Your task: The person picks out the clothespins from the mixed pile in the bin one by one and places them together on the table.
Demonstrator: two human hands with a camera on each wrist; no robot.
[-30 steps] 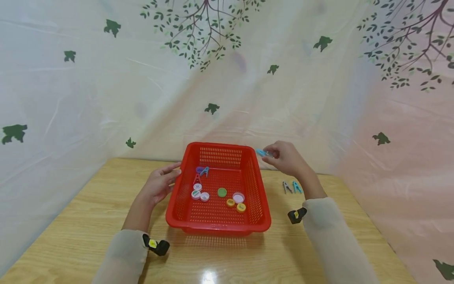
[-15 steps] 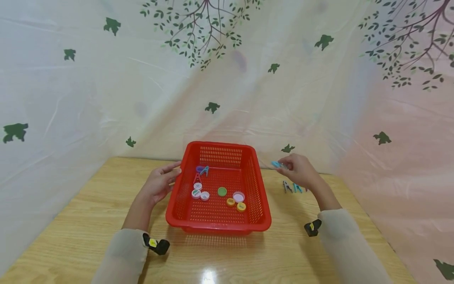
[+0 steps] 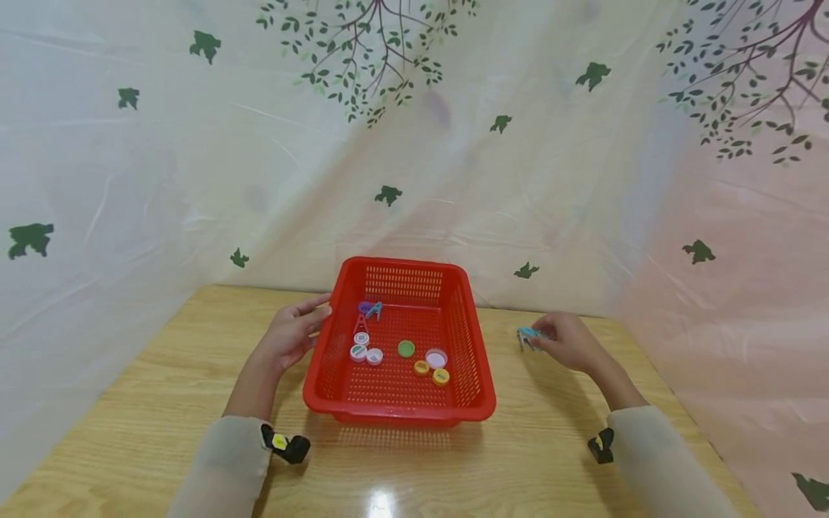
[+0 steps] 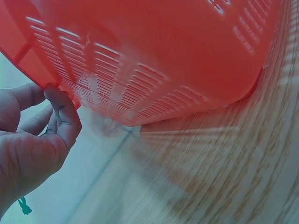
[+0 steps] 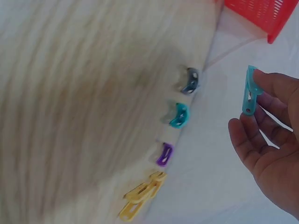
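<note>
My left hand (image 3: 294,338) grips the left rim of a red plastic basket (image 3: 398,414); the left wrist view has thumb and finger pinching that rim. A light blue clothespin (image 5: 249,91) is pinched in my right hand (image 3: 570,342), right of the basket. Near it on the table lie a grey clothespin (image 5: 190,80), a teal clothespin (image 5: 179,115), a purple clothespin (image 5: 164,154) and yellow clothespins (image 5: 140,196). Inside the basket are a blue clothespin (image 3: 374,310), a red clothespin (image 3: 360,324) and several bottle caps, including a green cap (image 3: 406,349) and a yellow cap (image 3: 441,377).
The wooden table (image 3: 129,403) runs under everything. Behind it hangs a pale curtain (image 3: 291,180) printed with leaves and branches, which also closes off both sides. A black wrist camera (image 3: 602,444) sits on the right sleeve.
My right hand has moved right and down from beside the basket's far right corner to the clothespins on the table, still holding the light blue clothespin. My left hand stays on the rim.
</note>
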